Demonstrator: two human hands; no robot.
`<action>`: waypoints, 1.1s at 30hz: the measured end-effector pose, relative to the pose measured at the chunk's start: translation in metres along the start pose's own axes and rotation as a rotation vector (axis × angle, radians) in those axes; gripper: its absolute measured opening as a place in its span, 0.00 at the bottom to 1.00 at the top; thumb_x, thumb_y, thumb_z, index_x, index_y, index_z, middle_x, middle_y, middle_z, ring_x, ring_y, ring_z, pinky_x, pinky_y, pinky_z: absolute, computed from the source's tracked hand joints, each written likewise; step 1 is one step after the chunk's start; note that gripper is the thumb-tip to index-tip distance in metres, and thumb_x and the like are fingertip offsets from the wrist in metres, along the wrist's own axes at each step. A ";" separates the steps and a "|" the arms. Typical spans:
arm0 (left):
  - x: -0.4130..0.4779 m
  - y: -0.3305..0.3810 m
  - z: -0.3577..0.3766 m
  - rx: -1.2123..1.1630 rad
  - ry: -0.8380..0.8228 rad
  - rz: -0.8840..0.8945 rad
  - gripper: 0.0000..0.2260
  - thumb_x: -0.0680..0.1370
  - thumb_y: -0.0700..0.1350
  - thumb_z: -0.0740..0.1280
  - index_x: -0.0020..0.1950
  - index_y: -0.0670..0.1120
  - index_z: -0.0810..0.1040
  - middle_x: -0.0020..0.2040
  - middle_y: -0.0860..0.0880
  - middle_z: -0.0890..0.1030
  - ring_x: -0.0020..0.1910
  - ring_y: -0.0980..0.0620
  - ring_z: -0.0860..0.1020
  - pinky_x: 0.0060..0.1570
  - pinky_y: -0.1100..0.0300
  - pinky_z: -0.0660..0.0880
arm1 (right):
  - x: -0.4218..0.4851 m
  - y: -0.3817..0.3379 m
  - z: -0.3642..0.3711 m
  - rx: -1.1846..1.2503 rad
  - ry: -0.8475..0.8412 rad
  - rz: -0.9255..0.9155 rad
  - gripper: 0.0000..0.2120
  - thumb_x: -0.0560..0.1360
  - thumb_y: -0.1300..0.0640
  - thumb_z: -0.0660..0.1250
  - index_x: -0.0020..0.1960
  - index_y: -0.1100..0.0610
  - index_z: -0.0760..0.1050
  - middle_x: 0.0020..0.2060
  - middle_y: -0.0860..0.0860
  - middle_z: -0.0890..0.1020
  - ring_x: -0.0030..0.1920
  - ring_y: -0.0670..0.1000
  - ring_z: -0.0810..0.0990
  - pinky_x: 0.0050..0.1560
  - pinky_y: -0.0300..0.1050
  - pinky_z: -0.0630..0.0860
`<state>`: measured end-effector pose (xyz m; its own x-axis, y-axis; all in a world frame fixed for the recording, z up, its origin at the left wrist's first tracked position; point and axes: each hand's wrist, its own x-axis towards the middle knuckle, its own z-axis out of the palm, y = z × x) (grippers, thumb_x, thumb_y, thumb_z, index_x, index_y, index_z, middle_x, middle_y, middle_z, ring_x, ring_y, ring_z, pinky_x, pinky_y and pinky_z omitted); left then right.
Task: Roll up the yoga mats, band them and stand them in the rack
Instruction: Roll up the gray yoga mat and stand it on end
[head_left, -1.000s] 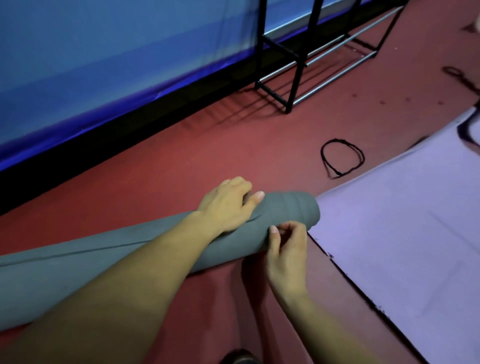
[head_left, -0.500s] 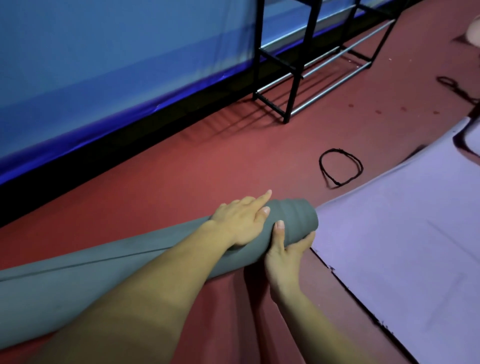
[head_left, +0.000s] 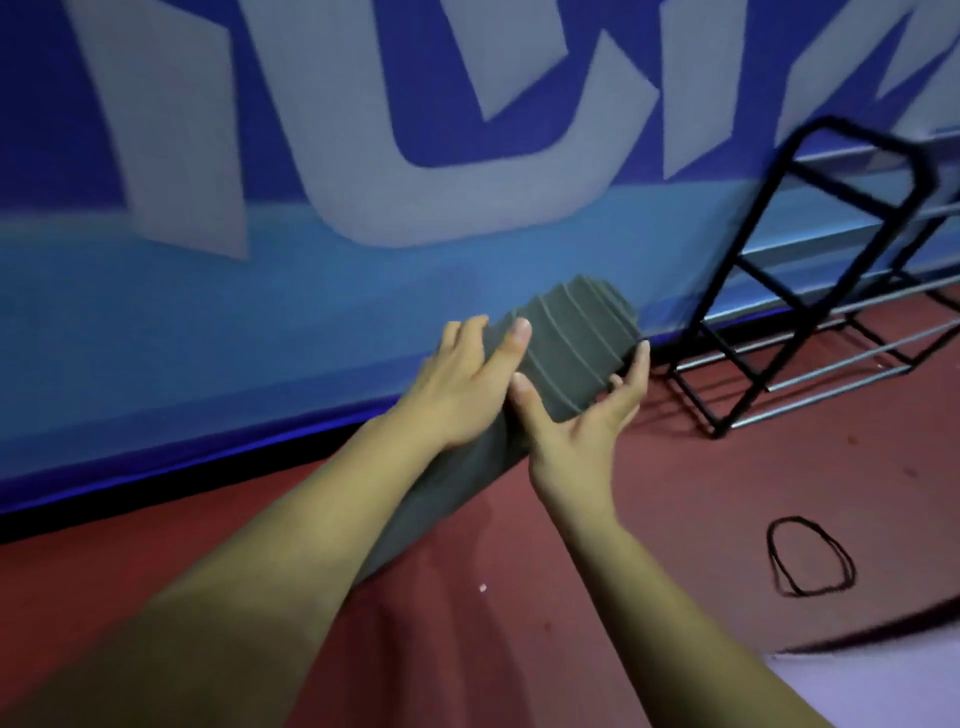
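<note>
The grey yoga mat (head_left: 576, 343) is rolled into a tube, and its far end is lifted off the red floor and points up toward the wall. My left hand (head_left: 462, 384) grips the roll from above, with the fingers over its far side. My right hand (head_left: 576, 436) supports it from below near the end, palm up and fingers spread. A black elastic band (head_left: 771, 548) lies loose on the floor to the right. The black metal rack (head_left: 735, 260) stands against the wall at the right and holds nothing that I can see.
A blue banner wall (head_left: 260, 312) with large pale letters runs along the far side of the floor. A corner of a flat purple mat (head_left: 883, 686) shows at the bottom right, just below the band.
The roll lay flat on the floor before; its right end is now raised toward the wall. My right hand went from its end to its underside. The view swung up and left.
</note>
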<state>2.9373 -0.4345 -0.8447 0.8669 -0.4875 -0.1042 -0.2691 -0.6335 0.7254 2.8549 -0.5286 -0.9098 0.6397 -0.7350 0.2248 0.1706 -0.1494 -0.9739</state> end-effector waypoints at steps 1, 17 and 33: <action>-0.010 0.004 -0.026 -0.070 0.039 -0.045 0.47 0.69 0.80 0.44 0.78 0.50 0.61 0.75 0.49 0.63 0.76 0.46 0.63 0.75 0.44 0.58 | -0.003 -0.025 0.014 0.000 -0.059 0.015 0.62 0.63 0.39 0.80 0.82 0.46 0.42 0.67 0.37 0.57 0.73 0.41 0.58 0.72 0.28 0.58; -0.183 0.048 -0.241 -0.864 0.404 -0.174 0.31 0.75 0.66 0.60 0.64 0.44 0.80 0.61 0.46 0.83 0.64 0.50 0.79 0.69 0.46 0.71 | -0.090 -0.300 0.103 0.167 -0.536 0.320 0.35 0.68 0.26 0.65 0.70 0.42 0.67 0.66 0.50 0.74 0.66 0.44 0.76 0.65 0.42 0.73; -0.281 0.002 -0.202 -0.732 0.396 -0.452 0.38 0.63 0.63 0.69 0.70 0.49 0.73 0.61 0.54 0.81 0.61 0.57 0.79 0.67 0.52 0.73 | -0.124 -0.288 0.066 0.011 -0.926 0.809 0.50 0.63 0.43 0.82 0.78 0.45 0.61 0.62 0.43 0.78 0.58 0.43 0.82 0.57 0.41 0.76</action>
<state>2.7778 -0.1773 -0.6766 0.9401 0.0365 -0.3390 0.3410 -0.1127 0.9333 2.7754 -0.3506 -0.6553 0.8537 0.1346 -0.5031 -0.5190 0.1401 -0.8432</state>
